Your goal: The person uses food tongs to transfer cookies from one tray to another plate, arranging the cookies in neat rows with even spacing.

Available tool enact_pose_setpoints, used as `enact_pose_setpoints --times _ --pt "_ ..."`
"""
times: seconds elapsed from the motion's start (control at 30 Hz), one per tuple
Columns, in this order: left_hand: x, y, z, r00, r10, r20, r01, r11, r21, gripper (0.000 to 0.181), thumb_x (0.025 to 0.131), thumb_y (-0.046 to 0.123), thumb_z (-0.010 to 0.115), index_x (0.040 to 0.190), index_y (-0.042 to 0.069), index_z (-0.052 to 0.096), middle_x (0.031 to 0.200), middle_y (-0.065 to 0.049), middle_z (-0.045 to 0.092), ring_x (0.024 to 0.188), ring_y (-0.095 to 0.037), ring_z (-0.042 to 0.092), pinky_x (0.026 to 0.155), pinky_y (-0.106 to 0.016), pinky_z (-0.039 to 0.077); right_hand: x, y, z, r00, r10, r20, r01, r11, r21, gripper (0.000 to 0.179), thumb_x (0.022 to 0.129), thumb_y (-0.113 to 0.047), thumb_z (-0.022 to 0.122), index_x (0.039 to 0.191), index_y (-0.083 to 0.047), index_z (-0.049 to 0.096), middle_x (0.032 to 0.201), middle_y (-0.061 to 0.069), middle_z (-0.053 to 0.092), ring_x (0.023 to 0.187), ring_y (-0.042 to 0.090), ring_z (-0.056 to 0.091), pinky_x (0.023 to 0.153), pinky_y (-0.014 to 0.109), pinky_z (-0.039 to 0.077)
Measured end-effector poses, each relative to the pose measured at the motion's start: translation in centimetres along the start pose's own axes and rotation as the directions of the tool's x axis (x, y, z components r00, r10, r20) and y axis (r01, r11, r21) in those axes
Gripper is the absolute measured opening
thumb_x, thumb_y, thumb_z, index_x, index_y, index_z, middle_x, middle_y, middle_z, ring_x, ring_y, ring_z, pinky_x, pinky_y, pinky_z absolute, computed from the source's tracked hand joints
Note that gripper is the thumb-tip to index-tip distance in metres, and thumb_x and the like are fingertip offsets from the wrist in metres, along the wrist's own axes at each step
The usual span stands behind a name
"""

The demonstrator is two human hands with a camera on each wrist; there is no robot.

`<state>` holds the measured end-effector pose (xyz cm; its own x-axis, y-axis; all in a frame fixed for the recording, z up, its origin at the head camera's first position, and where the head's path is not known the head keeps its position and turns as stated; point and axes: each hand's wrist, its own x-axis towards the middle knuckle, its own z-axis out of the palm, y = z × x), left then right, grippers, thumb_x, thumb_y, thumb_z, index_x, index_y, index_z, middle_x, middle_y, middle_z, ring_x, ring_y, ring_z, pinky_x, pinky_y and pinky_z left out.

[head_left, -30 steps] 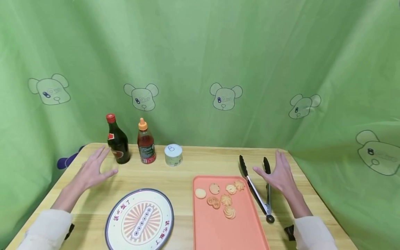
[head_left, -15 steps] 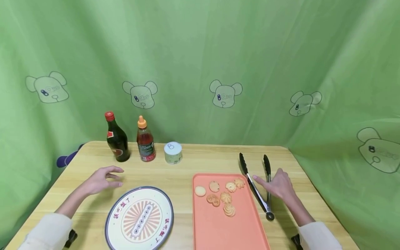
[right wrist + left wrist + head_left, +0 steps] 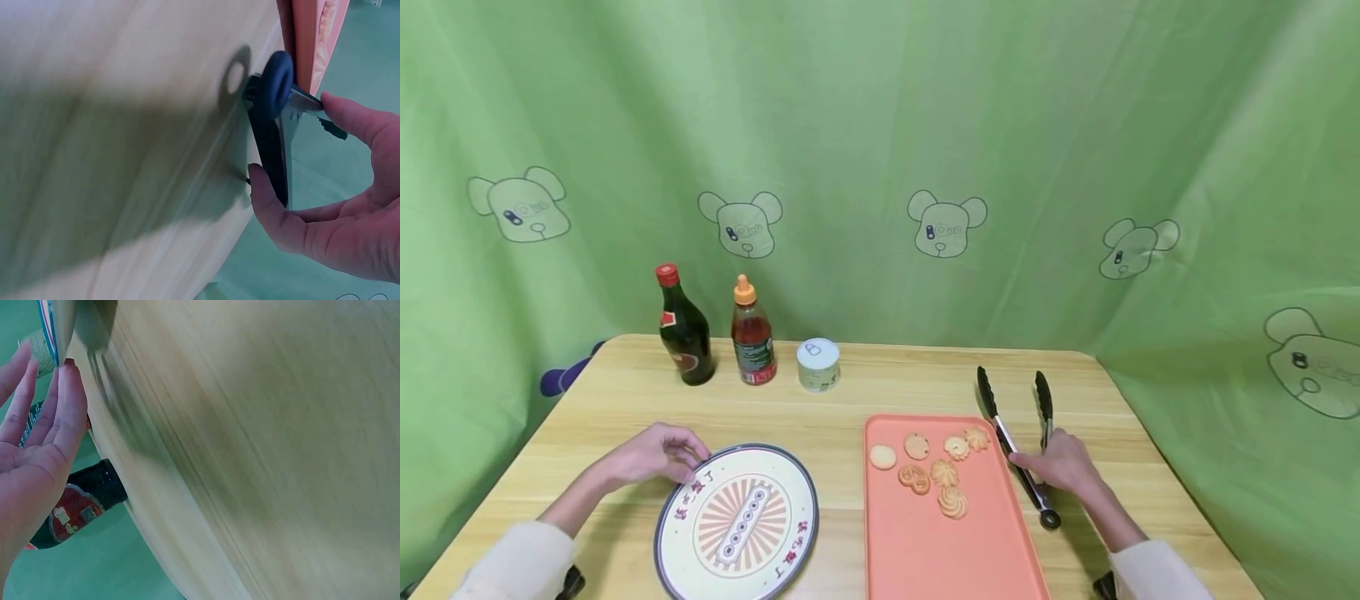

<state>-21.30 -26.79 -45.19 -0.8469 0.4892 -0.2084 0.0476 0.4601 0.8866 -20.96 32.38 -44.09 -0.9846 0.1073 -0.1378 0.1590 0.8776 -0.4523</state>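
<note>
- Left hand (image 3: 651, 454): reaches the left far rim of plate; gripping or merely touching, cannot tell.
- Plate (image 3: 741, 521): near left, patterned, blue-rimmed.
- Right hand (image 3: 1063, 460): grips tongs, thumb against left arm, fingers about right.
- Tongs (image 3: 1005, 436): right, arms spread, beside tray.
- Tray (image 3: 940, 554): coral; holds seven cookies (image 3: 944, 474).
- Dark bottle (image 3: 687, 337), sauce bottle (image 3: 752, 343), tin (image 3: 817, 365): far left, upright.

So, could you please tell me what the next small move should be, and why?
I would probably tighten the right hand gently around the tongs. Its thumb and fingers already lie at opposite sides, while the black tips stand wide apart, so a firmer grip seems sensible before any lifting.
</note>
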Motion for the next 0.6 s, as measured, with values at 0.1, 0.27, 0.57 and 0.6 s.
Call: enact_pose_setpoints --times 0.1,0.27,0.57,0.6 --pt "0.0 -0.1 0.2 1.0 0.002 0.006 -0.002 1.0 0.016 0.036 0.07 0.002 0.072 0.104 -0.007 0.063 0.1 -0.021 0.067 0.09 -0.025 0.063 0.074 -0.027 0.054 0.0 -0.1 0.4 1.0 -0.001 0.001 0.001 1.0 -0.012 0.042 0.077 -0.037 0.072 0.068 -0.001 0.052 0.056 0.007 0.053 0.048 0.015 0.047 0.044 0.026 0.037" --pt "0.2 -0.5 0.5 1.0 -0.002 0.014 0.002 0.999 0.042 0.033 0.067 0.001 0.074 0.099 -0.005 0.066 0.093 -0.017 0.068 0.082 -0.02 0.061 0.07 -0.026 0.053 0.1 -0.7 0.7 1.0 0.008 0.012 -0.007 0.999 -0.047 0.046 0.077 -0.037 0.072 0.057 -0.012 0.039 0.052 -0.002 0.033 0.045 0.011 0.034 0.043 0.024 0.033" --pt "0.2 -1.0 1.0 1.0 -0.004 0.023 0.003 0.999 0.048 0.03 0.069 0.0 0.074 0.097 -0.004 0.067 0.089 -0.015 0.069 0.077 -0.017 0.061 0.066 -0.025 0.053 0.3 -0.9 0.9 1.0 0.004 0.015 -0.004 1.0 -0.011 0.053 0.078 -0.036 0.072 0.05 -0.017 0.031 0.047 -0.009 0.022 0.043 0.007 0.025 0.043 0.021 0.029" --pt "0.1 -1.1 1.0 1.0 -0.008 0.022 0.007 0.999 0.048 0.03 0.069 0.0 0.074 0.098 -0.004 0.067 0.09 -0.015 0.069 0.078 -0.017 0.062 0.066 -0.025 0.053 0.4 -0.9 0.9 1.0 0.01 0.022 -0.01 1.0 -0.008 0.052 0.078 -0.036 0.072 0.051 -0.017 0.032 0.047 -0.009 0.023 0.043 0.007 0.025 0.043 0.021 0.029"
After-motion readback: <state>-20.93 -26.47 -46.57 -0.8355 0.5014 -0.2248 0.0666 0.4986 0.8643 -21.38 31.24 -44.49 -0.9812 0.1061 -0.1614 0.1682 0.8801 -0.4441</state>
